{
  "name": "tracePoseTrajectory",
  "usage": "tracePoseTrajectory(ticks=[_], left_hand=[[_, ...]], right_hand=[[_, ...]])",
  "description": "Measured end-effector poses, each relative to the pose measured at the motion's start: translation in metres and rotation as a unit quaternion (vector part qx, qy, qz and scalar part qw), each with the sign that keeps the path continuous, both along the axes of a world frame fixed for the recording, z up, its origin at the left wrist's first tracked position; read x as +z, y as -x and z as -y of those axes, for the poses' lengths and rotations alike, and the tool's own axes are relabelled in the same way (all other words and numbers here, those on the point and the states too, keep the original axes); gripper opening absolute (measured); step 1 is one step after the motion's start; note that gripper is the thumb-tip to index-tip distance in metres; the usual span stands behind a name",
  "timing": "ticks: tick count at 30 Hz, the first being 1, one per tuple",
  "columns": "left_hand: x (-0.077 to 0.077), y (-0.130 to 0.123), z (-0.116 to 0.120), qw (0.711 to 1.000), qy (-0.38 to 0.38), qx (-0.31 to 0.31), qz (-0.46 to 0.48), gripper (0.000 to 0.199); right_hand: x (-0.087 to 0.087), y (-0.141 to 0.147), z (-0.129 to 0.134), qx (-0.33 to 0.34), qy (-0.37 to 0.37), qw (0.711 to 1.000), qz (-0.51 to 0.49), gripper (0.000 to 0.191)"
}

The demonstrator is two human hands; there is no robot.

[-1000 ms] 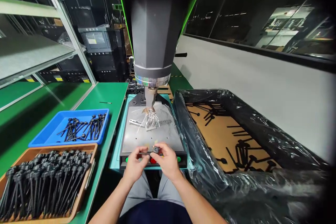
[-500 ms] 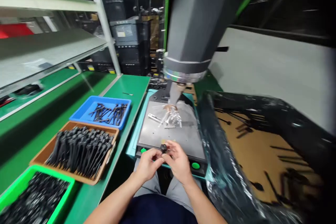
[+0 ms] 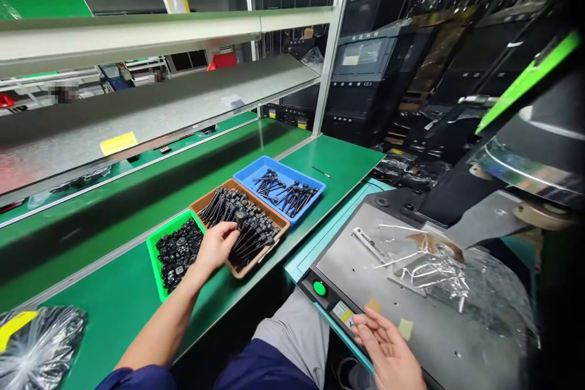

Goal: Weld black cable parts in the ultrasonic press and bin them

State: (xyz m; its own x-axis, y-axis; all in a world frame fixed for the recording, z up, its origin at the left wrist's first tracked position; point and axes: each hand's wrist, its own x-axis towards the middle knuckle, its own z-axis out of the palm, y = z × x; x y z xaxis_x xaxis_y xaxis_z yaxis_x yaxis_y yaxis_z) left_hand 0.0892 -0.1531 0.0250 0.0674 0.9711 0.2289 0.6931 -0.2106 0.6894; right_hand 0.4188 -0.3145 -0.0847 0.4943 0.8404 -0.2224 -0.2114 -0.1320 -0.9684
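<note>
My left hand [image 3: 218, 246] is over the near left edge of the brown tray [image 3: 244, 274], its thumb and fingers pinched on a small black part [image 3: 239, 217]. Long black stemmed parts [image 3: 256, 234] fill that tray. To its left, a green tray [image 3: 158, 271] holds small black pieces [image 3: 179, 253]; beyond it, a blue tray [image 3: 256, 164] holds fewer black stemmed parts [image 3: 297, 196]. My right hand [image 3: 388, 344] hovers by the front edge of the machine's grey plate [image 3: 338, 256], fingers loosely curled and apart, with nothing visible in them.
The machine head [image 3: 539, 140] overhangs the plate at the right. Clear plastic film [image 3: 439, 274] and a metal bracket [image 3: 369, 244] lie on the plate. A green button [image 3: 319, 287] is at its front. Shelves [image 3: 183, 103] rise behind the green bench [image 3: 114, 292]; a plastic bag [image 3: 41, 347] sits lower left.
The view has turned left. My hands, together around a small black part before, are now apart: the left is at the brown tray, while the right has come open near the machine's front.
</note>
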Motion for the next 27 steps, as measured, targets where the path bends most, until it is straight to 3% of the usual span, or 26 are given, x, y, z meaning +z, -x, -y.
tracePoseTrajectory(ticks=[2, 4, 9, 13, 22, 27], left_hand=[[-0.003, 0.015, -0.012, 0.999, 0.007, 0.035, -0.025, 0.025], [-0.010, 0.017, -0.018, 0.998, 0.031, 0.027, -0.047, 0.023], [-0.030, -0.008, -0.020, 0.970, 0.088, -0.071, -0.216, 0.020], [-0.036, -0.020, -0.022, 0.939, 0.121, -0.056, -0.317, 0.017], [-0.031, -0.017, -0.014, 0.925, 0.115, -0.047, -0.359, 0.016], [-0.014, 0.019, 0.001, 0.926, 0.132, 0.028, -0.352, 0.022]], right_hand=[[0.001, 0.001, -0.001, 0.004, 0.006, 1.000, -0.001, 0.065], [0.000, 0.002, -0.002, 0.005, 0.008, 1.000, -0.004, 0.064], [-0.006, 0.005, 0.004, 0.027, 0.018, 0.999, -0.011, 0.058], [-0.007, 0.006, 0.011, 0.027, 0.026, 0.999, -0.014, 0.055], [-0.001, 0.008, 0.016, 0.010, 0.038, 0.999, -0.001, 0.055], [-0.002, -0.002, 0.027, 0.002, 0.059, 0.998, -0.001, 0.058]])
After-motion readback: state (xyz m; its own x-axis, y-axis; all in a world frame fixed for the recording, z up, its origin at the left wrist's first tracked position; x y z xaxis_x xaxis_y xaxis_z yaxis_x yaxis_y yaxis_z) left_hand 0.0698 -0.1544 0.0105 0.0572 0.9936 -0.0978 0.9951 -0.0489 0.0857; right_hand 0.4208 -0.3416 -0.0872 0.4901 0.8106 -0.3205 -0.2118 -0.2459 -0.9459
